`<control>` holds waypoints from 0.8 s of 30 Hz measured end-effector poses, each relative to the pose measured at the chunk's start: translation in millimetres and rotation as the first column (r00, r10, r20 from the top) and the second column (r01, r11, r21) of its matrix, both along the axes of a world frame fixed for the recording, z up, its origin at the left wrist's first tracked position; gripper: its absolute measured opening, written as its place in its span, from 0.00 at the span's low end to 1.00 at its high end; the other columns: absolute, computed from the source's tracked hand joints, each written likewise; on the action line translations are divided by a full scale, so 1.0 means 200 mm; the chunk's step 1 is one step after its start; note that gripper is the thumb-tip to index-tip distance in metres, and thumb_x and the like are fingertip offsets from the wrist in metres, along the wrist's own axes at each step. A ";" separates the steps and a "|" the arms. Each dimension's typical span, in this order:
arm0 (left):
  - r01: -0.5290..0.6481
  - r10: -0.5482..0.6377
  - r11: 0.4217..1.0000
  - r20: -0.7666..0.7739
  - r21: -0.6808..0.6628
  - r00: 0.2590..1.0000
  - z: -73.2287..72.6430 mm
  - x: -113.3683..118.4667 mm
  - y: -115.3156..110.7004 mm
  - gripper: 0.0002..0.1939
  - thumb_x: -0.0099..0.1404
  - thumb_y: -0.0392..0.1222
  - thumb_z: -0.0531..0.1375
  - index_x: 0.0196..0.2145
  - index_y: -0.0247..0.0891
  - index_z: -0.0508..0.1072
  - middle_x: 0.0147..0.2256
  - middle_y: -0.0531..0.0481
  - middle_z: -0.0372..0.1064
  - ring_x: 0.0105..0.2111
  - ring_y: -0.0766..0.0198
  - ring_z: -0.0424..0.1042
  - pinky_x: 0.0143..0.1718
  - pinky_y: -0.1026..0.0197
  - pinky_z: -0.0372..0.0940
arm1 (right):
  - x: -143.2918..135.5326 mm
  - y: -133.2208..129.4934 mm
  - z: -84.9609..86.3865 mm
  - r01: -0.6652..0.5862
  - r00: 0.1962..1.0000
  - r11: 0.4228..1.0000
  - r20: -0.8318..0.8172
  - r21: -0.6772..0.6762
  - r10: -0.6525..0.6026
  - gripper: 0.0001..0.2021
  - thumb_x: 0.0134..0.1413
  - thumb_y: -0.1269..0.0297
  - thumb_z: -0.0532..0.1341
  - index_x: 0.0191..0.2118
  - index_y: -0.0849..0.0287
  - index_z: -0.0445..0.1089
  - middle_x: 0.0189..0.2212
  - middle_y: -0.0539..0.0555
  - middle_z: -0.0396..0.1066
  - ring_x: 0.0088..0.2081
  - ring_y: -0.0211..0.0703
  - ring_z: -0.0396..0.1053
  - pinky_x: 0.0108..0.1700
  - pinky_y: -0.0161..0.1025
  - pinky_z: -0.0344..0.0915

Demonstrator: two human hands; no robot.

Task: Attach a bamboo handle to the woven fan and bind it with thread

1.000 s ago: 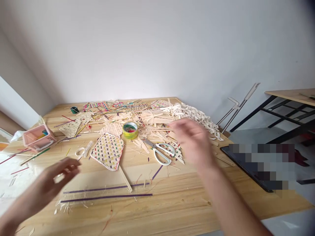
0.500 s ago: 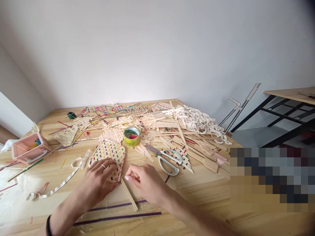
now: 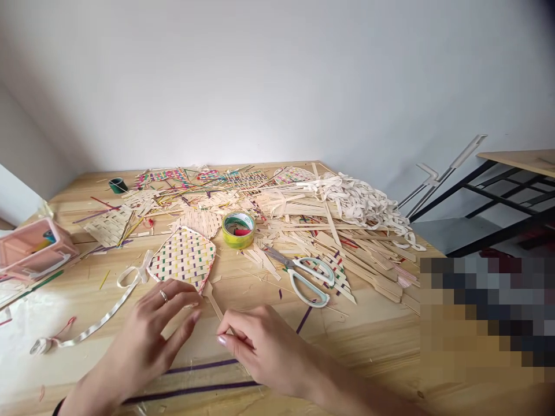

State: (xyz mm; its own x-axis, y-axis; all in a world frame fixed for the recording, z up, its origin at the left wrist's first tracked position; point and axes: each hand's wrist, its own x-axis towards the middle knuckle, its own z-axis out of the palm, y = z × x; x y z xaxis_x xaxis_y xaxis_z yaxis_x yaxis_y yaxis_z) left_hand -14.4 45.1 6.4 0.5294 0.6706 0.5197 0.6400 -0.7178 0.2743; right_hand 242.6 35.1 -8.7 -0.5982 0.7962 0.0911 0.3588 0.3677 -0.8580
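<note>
A woven panel (image 3: pixel 182 257) with coloured squares and a white and red edging lies on the table. A thin wooden handle (image 3: pixel 214 301) runs from its lower corner toward me. My left hand (image 3: pixel 167 323), with a ring on one finger, hovers just below the panel with thumb and fingers apart. My right hand (image 3: pixel 255 341) is closed in a pinch over the lower part of the handle; whatever is between the fingertips is too small to make out. Purple strips (image 3: pixel 195 391) lie beneath and between my hands.
Tape roll (image 3: pixel 238 230) and scissors (image 3: pixel 299 276) lie beyond my right hand. Wooden strips (image 3: pixel 364 260) and a heap of white cord (image 3: pixel 359 199) stretch across the back. A pink box (image 3: pixel 37 248) and white ribbon (image 3: pixel 99 320) are on the left.
My left hand has lifted off the woven panel and opened, uncovering it. My right hand has moved down along the handle, toward me. The view has shifted slightly.
</note>
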 end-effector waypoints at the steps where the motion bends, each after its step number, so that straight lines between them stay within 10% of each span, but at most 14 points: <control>1: 0.020 -0.019 0.999 0.025 -0.037 1.000 0.02 0.02 -0.02 0.09 0.83 0.44 0.58 0.51 0.45 0.79 0.45 0.47 0.84 0.43 0.58 0.84 0.43 0.61 0.78 | 0.00 -0.01 0.00 0.003 1.000 1.000 0.008 0.017 -0.003 0.07 0.70 0.69 0.63 0.36 0.57 0.74 0.23 0.45 0.68 0.24 0.34 0.59 0.32 0.35 0.53; 7: 0.143 -0.138 0.963 0.037 -0.229 0.990 0.05 0.12 -0.11 0.08 0.81 0.40 0.60 0.42 0.43 0.77 0.41 0.47 0.81 0.39 0.59 0.81 0.41 0.63 0.76 | -0.02 -0.02 -0.03 -0.020 0.999 0.997 0.050 0.078 0.016 0.06 0.70 0.67 0.65 0.39 0.59 0.76 0.33 0.55 0.83 0.31 0.40 0.76 0.34 0.34 0.60; 19: 0.113 -0.018 0.864 0.195 -0.490 0.981 -0.05 0.04 -0.15 0.08 0.81 0.46 0.60 0.46 0.46 0.79 0.41 0.47 0.81 0.41 0.59 0.81 0.47 0.65 0.76 | -0.01 0.00 -0.01 0.001 0.998 0.989 -0.055 0.148 0.007 0.06 0.71 0.66 0.66 0.39 0.58 0.75 0.27 0.48 0.76 0.25 0.35 0.64 0.30 0.33 0.57; 24: 0.144 -0.016 0.864 0.260 -0.482 0.966 0.06 -0.05 -0.09 0.14 0.80 0.53 0.62 0.39 0.44 0.80 0.36 0.47 0.79 0.35 0.59 0.80 0.39 0.65 0.77 | 0.02 0.05 -0.02 0.000 0.970 0.995 -0.243 0.103 0.025 0.07 0.71 0.64 0.68 0.39 0.58 0.77 0.24 0.44 0.69 0.24 0.33 0.58 0.31 0.33 0.56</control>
State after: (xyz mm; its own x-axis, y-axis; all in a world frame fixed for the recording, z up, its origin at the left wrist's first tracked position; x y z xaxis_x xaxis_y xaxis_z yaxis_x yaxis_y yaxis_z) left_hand -24.3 26.9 18.7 0.4950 0.8324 0.2492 0.4551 -0.4927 0.7417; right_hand 246.6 45.6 -13.5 -0.5575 0.7680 0.3153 0.1380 0.4603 -0.8770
